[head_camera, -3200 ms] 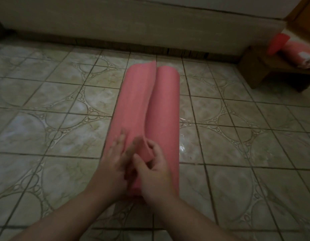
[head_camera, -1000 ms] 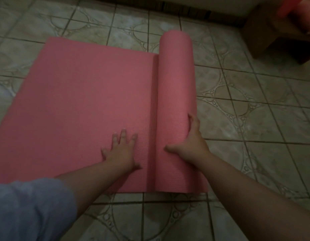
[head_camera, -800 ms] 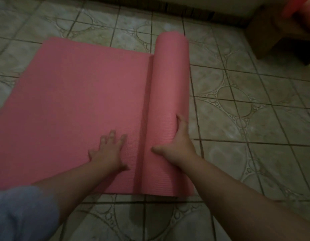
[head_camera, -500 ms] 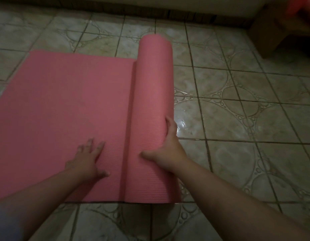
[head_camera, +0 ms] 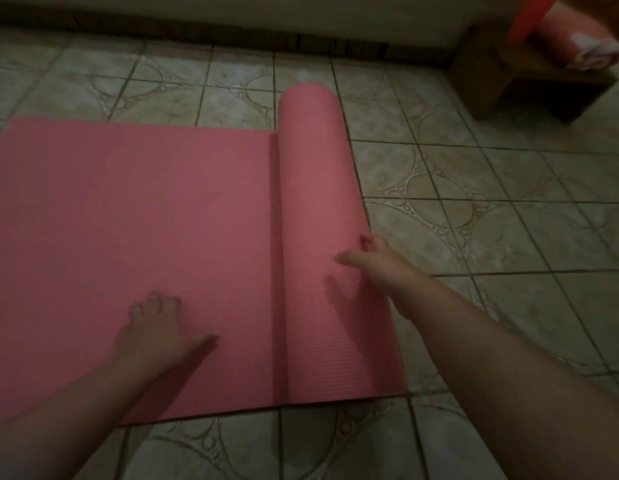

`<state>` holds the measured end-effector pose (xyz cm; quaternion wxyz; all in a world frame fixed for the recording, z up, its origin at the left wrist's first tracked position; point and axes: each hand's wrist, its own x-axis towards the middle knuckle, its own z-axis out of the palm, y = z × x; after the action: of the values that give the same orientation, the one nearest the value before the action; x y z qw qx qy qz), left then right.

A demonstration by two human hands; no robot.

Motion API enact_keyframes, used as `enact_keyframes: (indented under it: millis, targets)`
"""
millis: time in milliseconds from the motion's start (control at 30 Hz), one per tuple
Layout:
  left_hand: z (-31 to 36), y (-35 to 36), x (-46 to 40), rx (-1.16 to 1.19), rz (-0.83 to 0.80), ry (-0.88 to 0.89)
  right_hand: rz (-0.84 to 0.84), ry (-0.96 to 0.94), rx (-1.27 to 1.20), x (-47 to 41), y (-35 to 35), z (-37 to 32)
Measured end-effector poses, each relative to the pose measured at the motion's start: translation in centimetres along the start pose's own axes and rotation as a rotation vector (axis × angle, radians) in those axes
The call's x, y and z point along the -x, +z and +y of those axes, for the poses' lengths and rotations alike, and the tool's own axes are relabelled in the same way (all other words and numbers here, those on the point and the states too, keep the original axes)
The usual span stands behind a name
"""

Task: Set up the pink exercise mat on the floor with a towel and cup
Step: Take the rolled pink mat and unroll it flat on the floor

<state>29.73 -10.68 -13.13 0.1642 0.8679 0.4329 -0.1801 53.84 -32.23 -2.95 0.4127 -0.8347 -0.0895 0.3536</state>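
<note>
A: Where is the mat point(head_camera: 128, 244)?

B: On the tiled floor point(head_camera: 491, 237), partly spread. The flat part takes up the left side of the view and runs off the left edge. Its right end is a roll point(head_camera: 322, 216) lying on the floor, with the flat sheet meeting it along its left side.

A: And the hands?

B: The left hand point(head_camera: 155, 327) lies palm down on the flat sheet, to the left of the roll and near the mat's near edge. Its fingers are loosely bent, the thumb stretched towards the roll. It grips nothing; it just rests on the surface, apart from the roll.

A: The right one?

B: The right hand point(head_camera: 377, 261) is at the roll's right side, about two thirds of the way towards the near end. The thumb points left across the top of the roll and the fingers curl at its right flank. It is blurred, so I cannot tell whether it clasps the roll or only touches it.

A: Anything else near the mat?

B: Beyond the roll, to the far right, a low wooden table point(head_camera: 530, 77) stands by the wall. On it are a red cup point(head_camera: 524, 19) and, just right of the cup, a rolled pink towel point(head_camera: 578, 46) with a pale end. Both are well apart from the mat. A pale wall point(head_camera: 232, 12) runs along behind the mat's far edge.
</note>
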Motion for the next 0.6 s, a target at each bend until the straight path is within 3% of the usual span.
enact_keyframes:
  millis: [67,267,600]
  targets:
    - [1.0,0.6,0.0,-0.032,-0.001,0.026,-0.043,0.003,-0.004,0.5,0.5,0.7]
    - [3.2,1.2,-0.7,-0.015,-0.063,0.106,0.041,-0.043,0.087,0.7,0.7,2.9]
    - [5.0,1.3,-1.0,-0.087,-0.115,0.049,0.072,-0.03,0.086,-0.1,0.4,4.0]
